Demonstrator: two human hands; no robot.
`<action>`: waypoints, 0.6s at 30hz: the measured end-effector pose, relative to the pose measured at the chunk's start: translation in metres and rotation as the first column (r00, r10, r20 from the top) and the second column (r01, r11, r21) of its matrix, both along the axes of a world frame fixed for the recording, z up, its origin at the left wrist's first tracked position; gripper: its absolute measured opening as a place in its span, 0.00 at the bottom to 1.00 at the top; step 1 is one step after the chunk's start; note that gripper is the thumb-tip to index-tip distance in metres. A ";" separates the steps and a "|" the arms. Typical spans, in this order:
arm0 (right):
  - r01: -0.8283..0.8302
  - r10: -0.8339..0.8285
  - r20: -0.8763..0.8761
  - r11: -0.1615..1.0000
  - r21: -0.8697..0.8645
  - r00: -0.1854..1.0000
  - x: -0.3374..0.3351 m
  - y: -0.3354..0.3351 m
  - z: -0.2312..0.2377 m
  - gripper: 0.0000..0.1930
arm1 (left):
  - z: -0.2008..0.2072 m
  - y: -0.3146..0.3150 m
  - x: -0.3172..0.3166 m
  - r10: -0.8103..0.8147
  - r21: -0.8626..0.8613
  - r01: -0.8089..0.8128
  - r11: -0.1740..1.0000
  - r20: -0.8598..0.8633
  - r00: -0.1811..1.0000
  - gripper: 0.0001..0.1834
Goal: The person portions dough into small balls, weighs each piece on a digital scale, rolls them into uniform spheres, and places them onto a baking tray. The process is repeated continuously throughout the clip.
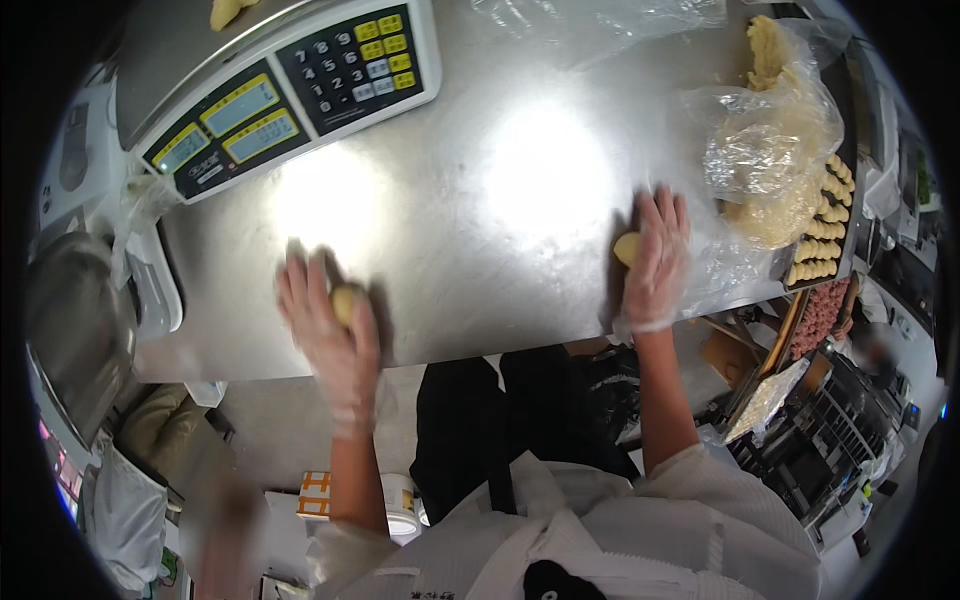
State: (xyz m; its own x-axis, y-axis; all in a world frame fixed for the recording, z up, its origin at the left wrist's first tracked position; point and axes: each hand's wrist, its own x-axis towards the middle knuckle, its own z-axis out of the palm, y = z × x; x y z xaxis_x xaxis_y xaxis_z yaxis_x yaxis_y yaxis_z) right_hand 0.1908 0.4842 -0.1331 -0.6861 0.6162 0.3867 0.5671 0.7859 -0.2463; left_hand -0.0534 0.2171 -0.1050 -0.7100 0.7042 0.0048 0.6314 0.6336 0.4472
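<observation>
Both hands wear clear plastic gloves and rest on a steel table. My left hand (331, 325) lies palm down with fingers stretched out. A pale yellow dough ball (346, 303) shows between its thumb and forefinger, partly covered. Farther right, my right hand (656, 262) is also laid down with fingers extended. Another dough ball (626, 249) peeks out at its left side, the rest of it hidden under the hand. Beyond the right hand sits a large mass of dough (778, 215), partly wrapped in clear plastic film (757, 150).
A scale (300, 95) with a keypad and displays stands at the far left of the table (450, 290). At the right edge, a dark tray holds rows of small shaped dough pieces (818, 250). A white tray (160, 280) is left. Blurred people are at both sides.
</observation>
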 end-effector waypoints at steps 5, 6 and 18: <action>-0.167 0.157 -0.067 0.966 -0.200 0.985 -0.077 -0.065 0.010 0.12 | -0.006 0.049 0.012 -0.354 0.141 0.342 0.929 0.076 0.932 0.33; -0.247 0.236 -0.109 0.962 -0.113 0.966 -0.068 -0.071 0.015 0.13 | -0.004 0.031 0.028 -0.337 0.089 0.330 0.940 0.087 0.937 0.32; -0.199 0.191 -0.170 0.979 -0.031 0.967 -0.049 -0.075 0.002 0.11 | -0.013 0.041 0.035 -0.249 0.165 0.250 0.954 -0.025 0.968 0.17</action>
State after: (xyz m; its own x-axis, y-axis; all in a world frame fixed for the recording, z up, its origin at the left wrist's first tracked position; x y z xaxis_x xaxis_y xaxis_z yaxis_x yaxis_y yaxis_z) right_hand 0.1420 0.4096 -0.1314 -0.7239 0.4972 0.4783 0.3519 0.8624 -0.3638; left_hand -0.0183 0.2578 -0.1181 -0.5113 0.8481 0.1392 0.7620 0.3725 0.5297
